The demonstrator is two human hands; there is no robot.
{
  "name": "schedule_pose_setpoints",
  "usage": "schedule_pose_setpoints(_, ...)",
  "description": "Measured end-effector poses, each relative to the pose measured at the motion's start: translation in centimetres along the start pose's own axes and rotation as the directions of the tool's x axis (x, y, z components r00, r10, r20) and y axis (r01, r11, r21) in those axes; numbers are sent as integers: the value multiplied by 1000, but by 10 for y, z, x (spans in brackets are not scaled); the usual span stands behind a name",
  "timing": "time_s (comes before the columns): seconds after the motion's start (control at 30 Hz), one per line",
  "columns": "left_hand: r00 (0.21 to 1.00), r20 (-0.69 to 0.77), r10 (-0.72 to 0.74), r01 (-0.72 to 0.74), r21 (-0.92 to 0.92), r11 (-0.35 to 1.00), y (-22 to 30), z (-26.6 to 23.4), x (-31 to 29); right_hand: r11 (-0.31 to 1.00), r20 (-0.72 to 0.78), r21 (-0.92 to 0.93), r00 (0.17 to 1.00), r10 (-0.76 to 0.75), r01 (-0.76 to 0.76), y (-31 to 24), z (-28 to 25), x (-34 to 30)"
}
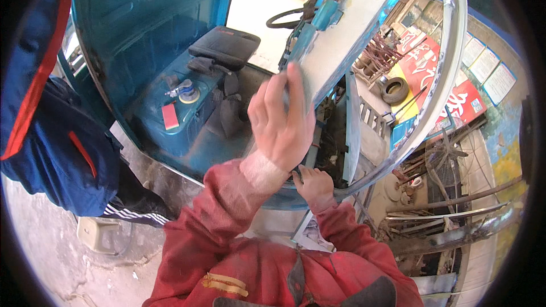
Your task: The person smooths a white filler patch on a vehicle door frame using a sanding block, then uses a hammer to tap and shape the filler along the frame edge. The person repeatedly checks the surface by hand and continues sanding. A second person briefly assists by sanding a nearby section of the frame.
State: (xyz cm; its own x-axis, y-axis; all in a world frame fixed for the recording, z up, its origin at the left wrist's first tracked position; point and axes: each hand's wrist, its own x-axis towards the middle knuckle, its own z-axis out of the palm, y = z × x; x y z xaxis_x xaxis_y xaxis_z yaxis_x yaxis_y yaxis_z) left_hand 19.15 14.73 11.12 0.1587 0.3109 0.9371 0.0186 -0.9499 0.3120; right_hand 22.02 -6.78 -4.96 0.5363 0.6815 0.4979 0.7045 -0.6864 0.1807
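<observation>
In front of me is the blue-green cab of a small vehicle. My left hand [280, 118] is raised against the pale panel [355, 14] along the cab's frame, its fingers pressed together and slightly blurred. A greyish patch shows beside its index finger, but I cannot make out what lies under the hand. Lower down, my right hand [314, 185] has its fingers bent over the cab's blue lower edge [278, 199]. The curved window frame [441, 88], with bare and whitish patches, rises on the right.
A round sander-like tool [186, 91] and a red pad [170, 116] lie inside the cab near a black seat cushion [224, 47]. A person in a blue jacket [62, 142] stands close on my left, beside a pale stool [95, 235]. A fan [445, 161], tyre [393, 90] and scrap lengths stand right.
</observation>
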Motion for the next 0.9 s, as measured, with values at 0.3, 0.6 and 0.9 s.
schedule_pose_setpoints(0.3,997,48,-53,55,-48,997,5,-11,4,1000,42,-7,999,28,-28,-3,-3,-1)
schedule_pose_setpoints(0.6,999,-24,-22,17,-212,977,0,-14,23,1000,-7,10,1000,28,-28,-1,2,-1)
schedule_pose_setpoints(0.9,999,22,-27,31,-235,972,-1,-21,23,999,22,-9,999,50,-50,-2,1,-3)
